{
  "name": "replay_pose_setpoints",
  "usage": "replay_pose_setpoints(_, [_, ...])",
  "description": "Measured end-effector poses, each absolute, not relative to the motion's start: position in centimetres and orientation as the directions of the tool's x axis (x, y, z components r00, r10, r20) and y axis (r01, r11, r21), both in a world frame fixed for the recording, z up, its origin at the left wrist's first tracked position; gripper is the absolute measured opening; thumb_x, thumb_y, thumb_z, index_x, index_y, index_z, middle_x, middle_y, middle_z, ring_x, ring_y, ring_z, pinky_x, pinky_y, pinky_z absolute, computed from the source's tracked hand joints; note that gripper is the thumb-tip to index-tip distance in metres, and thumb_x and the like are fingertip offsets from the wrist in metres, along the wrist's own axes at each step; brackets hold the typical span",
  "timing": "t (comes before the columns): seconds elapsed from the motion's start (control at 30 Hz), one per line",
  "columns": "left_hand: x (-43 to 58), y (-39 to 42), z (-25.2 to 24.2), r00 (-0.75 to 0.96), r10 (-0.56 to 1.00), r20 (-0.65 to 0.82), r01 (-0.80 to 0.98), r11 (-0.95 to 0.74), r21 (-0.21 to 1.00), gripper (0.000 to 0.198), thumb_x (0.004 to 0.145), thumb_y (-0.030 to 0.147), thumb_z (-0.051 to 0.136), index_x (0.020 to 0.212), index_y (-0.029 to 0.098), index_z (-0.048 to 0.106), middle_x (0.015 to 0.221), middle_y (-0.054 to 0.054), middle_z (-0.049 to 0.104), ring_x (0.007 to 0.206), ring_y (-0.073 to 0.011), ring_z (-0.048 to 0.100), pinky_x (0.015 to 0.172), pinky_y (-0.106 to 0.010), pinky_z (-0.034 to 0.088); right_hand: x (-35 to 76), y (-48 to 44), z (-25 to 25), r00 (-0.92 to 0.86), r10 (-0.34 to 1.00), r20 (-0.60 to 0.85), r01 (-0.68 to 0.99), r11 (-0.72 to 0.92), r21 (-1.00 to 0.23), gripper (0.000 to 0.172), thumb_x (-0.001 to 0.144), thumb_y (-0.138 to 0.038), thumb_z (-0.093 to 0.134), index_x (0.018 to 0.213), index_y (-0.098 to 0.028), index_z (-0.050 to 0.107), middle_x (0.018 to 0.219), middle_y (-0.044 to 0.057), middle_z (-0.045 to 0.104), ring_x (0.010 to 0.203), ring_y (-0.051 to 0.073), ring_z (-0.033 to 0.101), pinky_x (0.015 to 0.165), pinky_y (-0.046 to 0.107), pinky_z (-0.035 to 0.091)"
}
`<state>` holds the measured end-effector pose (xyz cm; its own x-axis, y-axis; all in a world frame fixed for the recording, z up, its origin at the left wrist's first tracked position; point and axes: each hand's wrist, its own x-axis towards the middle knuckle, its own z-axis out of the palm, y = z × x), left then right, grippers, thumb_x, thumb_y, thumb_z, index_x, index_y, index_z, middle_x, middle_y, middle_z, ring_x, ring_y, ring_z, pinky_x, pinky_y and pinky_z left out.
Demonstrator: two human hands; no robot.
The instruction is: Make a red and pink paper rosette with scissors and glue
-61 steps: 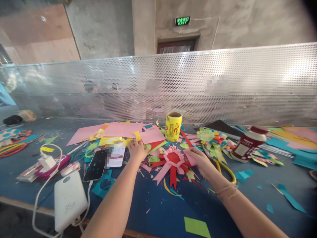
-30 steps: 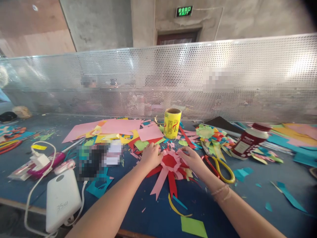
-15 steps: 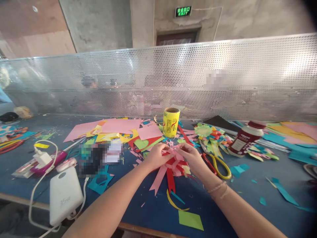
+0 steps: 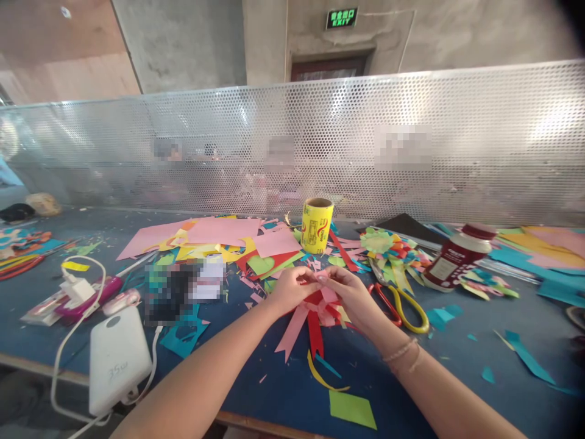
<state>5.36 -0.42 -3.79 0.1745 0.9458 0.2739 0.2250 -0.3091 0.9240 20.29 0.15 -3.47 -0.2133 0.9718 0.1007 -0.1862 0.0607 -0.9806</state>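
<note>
A pink and red paper flower [image 4: 326, 314] with notched ribbon tails lies on the blue table in front of me. My left hand [image 4: 292, 290] pinches at its upper left, fingers curled together. From the other side my right hand [image 4: 350, 296] closes thumb and finger on a pink paper strip [image 4: 328, 294] at the flower's top. The fingertips of both hands meet there, hiding part of the paper. Right of my right hand rest scissors [image 4: 401, 308] with one red and one yellow handle. A yellow tape roll [image 4: 317, 227] stands upright behind the hands.
A maroon-labelled bottle [image 4: 452, 259] leans at the right beside a multicoloured paper flower [image 4: 388, 244]. At the left lies a white power bank [image 4: 119, 363] with cables. Pink paper sheets [image 4: 223, 231] and scraps cover the back. A perforated metal screen [image 4: 256, 152] borders the table.
My fingertips have drawn closer together over the top of the flower, and the right fingers have shifted slightly left. The camera view has moved a little.
</note>
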Motion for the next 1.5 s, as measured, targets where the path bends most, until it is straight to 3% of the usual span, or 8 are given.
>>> replay_pose_setpoints(0.27, [5.31, -0.48, -3.41, 0.134, 0.938, 0.319, 0.300, -0.345, 0.889, 0.013, 0.071, 0.028, 0.062, 0.070, 0.015, 0.064, 0.070, -0.003, 0.066, 0.069, -0.0158, 0.060, 0.065, -0.027, 0.047, 20.27, 0.14, -3.80, -0.230, 0.973, 0.032, -0.176, -0.009, -0.984, 0.028, 0.058, -0.039, 0.076, 0.070, -0.019, 0.061, 0.068, -0.001, 0.059, 0.058, 0.009, 0.052, 0.052, 0.021, 0.040])
replay_pose_setpoints(1.0, [5.23, -0.47, -3.59, 0.132, 0.931, 0.341, 0.338, -0.366, 0.867, 0.011, 0.072, 0.025, 0.060, 0.067, 0.015, 0.060, 0.071, -0.003, 0.065, 0.070, -0.0149, 0.059, 0.065, -0.025, 0.045, 20.38, -0.21, -3.10, -0.267, 0.963, -0.031, -0.213, -0.090, -0.973, 0.030, 0.055, -0.037, 0.078, 0.069, -0.019, 0.059, 0.064, -0.002, 0.058, 0.055, 0.009, 0.053, 0.051, 0.021, 0.042])
replay_pose_setpoints(1.5, [5.17, -0.60, -3.46, 0.124, 0.905, 0.406, 0.404, -0.420, 0.813, 0.013, 0.076, 0.027, 0.054, 0.072, 0.017, 0.060, 0.076, -0.004, 0.066, 0.075, -0.0175, 0.060, 0.071, -0.028, 0.047, 20.18, -0.07, -3.43, -0.201, 0.975, 0.096, -0.163, 0.064, -0.985, 0.027, 0.058, -0.038, 0.072, 0.066, -0.019, 0.054, 0.061, -0.004, 0.052, 0.054, 0.008, 0.047, 0.052, 0.021, 0.038])
